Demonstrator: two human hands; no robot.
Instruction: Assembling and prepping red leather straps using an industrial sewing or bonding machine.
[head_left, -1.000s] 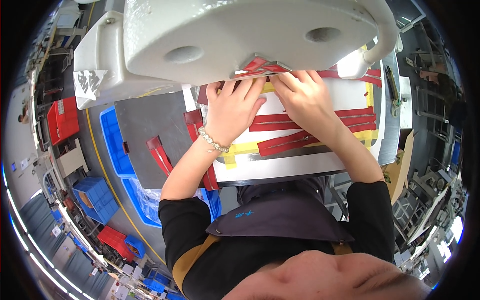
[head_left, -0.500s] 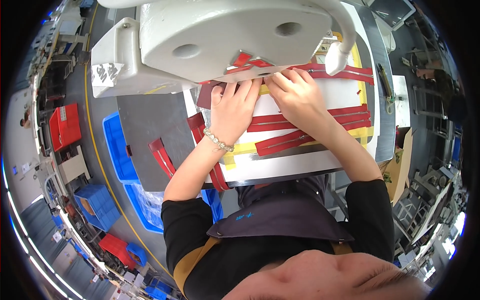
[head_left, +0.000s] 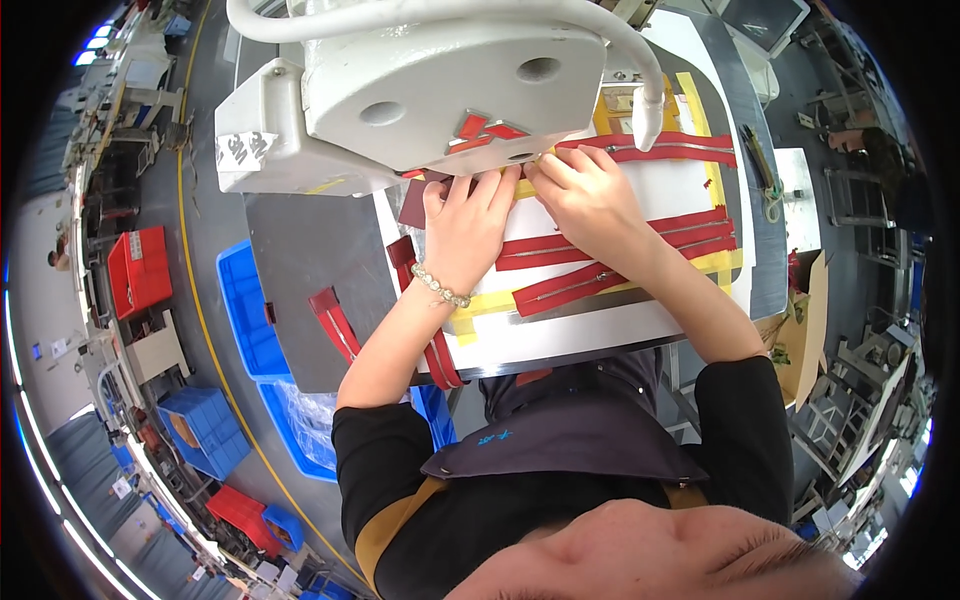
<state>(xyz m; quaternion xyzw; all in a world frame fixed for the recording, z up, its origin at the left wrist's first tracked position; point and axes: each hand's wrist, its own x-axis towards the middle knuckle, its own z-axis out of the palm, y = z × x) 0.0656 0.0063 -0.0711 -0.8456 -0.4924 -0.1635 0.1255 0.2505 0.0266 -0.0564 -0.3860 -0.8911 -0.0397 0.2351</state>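
Both hands work close together under the front of a white sewing machine head (head_left: 450, 85). My left hand (head_left: 463, 230), with a beaded bracelet at its wrist, lies palm down with fingers stretched forward and thumb apart. A dark red flat piece (head_left: 413, 205) is beside its thumb. My right hand (head_left: 592, 205) has its fingers curled together at the near end of a red zipper (head_left: 670, 148) that runs off to the right. The machine head hides the fingertips' exact contact. Two more red zippers (head_left: 545, 252) lie below the right hand, partly under its forearm.
A white sheet (head_left: 600, 335) with yellow tape covers the grey table. Another red zipper (head_left: 443, 360) passes beside my left forearm; one more (head_left: 335, 325) lies further left. Blue bins (head_left: 248, 310) stand left of the table, a cardboard box (head_left: 805, 330) at right.
The whole view has shifted slightly, so the machine head appears further left. Both hands keep nearly the same place and pose at the machine.
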